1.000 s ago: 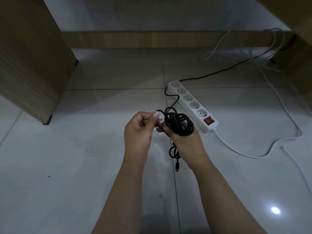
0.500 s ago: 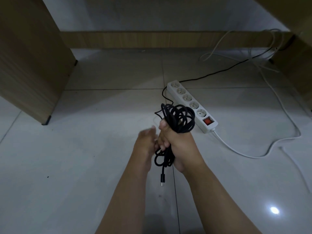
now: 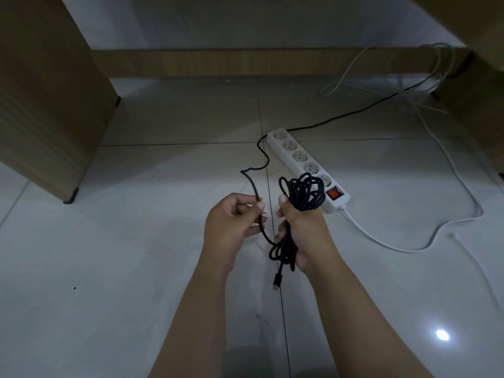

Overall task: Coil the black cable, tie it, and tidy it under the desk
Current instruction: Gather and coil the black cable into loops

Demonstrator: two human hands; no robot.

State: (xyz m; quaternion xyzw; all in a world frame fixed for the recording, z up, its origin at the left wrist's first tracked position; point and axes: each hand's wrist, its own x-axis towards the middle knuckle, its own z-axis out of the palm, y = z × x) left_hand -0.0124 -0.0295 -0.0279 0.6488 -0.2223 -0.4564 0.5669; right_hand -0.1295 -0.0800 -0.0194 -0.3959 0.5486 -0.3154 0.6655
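Observation:
My right hand (image 3: pixel 302 230) grips a coiled bundle of the black cable (image 3: pixel 304 192) around its middle. Loops stick out above my fist and hang below it, with a plug end dangling at the bottom. My left hand (image 3: pixel 231 222) pinches the loose strand of the same cable just left of the coil. From there the strand arcs up and runs across the floor past the power strip to the back right under the desk.
A white power strip (image 3: pixel 305 165) with a red switch lies on the tiled floor behind my hands. Its white cord (image 3: pixel 409 248) curves off right. More white cables (image 3: pixel 436 66) lie at the back right. Wooden desk panels (image 3: pixel 46 105) stand left, right and behind.
My left hand moved left, away from the coil, and now pinches the loose strand. The coil in my right hand shifted slightly right and lower.

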